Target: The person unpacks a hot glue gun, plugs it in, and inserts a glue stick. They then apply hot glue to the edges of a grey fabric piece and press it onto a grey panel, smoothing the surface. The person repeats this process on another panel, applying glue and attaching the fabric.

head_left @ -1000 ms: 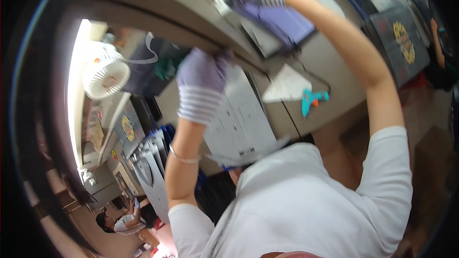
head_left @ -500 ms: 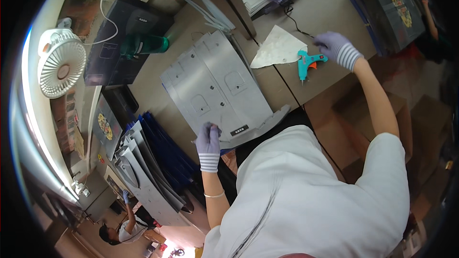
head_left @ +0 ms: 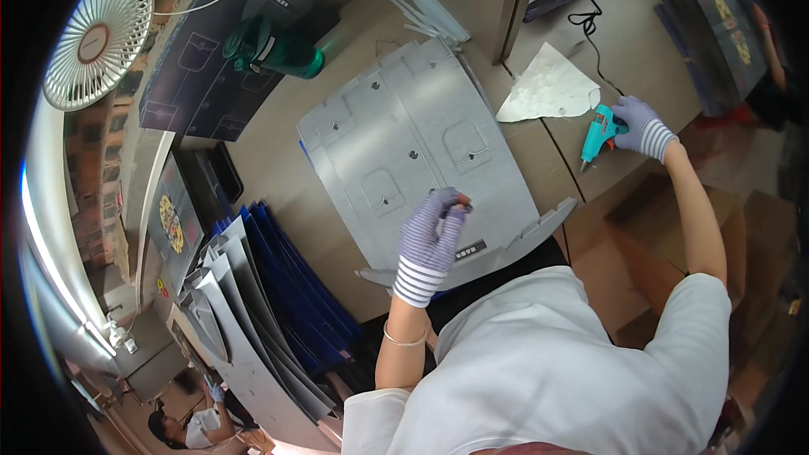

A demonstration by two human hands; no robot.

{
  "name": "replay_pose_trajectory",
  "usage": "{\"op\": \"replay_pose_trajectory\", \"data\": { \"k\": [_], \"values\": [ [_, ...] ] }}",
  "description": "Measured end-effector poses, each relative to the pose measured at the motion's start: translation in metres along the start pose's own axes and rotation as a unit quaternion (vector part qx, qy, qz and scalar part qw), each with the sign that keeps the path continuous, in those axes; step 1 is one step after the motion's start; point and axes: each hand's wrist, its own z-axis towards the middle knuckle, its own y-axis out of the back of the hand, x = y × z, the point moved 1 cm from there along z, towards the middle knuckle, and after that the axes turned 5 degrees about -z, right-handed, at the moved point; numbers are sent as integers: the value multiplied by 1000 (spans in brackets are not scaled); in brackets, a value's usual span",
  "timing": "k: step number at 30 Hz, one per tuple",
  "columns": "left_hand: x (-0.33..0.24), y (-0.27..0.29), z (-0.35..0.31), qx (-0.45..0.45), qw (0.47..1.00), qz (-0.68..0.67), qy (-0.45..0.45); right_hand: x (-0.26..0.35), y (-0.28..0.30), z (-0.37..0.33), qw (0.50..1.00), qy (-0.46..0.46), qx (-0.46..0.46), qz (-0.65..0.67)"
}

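My right hand (head_left: 643,128), in a lilac glove with white cuff stripes, is closed round the handle of a teal glue gun (head_left: 599,133). The gun's nozzle points toward my body. Over the near part of a grey moulded panel (head_left: 409,131) is my left hand (head_left: 434,232), gloved alike, its fingers bent into a pinch with bare fingertips. Something small and dark shows at those fingertips; I cannot make out what it is. The panel lies flat on the table, with pocket-shaped outlines, dark round spots and a small dark label near its front edge.
A white triangular sheet (head_left: 552,86) and a black cord (head_left: 597,42) lie beyond the glue gun. At left are a green bottle (head_left: 274,49), a white fan (head_left: 99,24) and stacked blue and grey panels (head_left: 286,286). Dark folders (head_left: 716,38) stand far right. Another person (head_left: 198,425) works at lower left.
My right hand has closed on the glue gun, which has turned and moved off the white sheet. My left hand has moved further in over the panel. The view has shifted too.
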Motion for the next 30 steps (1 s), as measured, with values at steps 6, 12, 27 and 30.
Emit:
{"op": "replay_pose_trajectory", "data": {
  "k": [6, 12, 27, 30],
  "values": [
    [0, -23, -1, 109, 984, -115, 84, 106, 67, -29, 886, -61, -201, 413],
    [1, -31, 26, -57, 925, -371, 54, 253, 76, -6, 894, 87, -264, 353],
    [15, 6, 37, -83, 880, -466, 45, 239, 92, 263, 994, -103, -48, -1],
    [21, 13, 42, -65, 877, -476, 33, 242, 98, 253, 995, -87, -44, -35]
  ]
}}
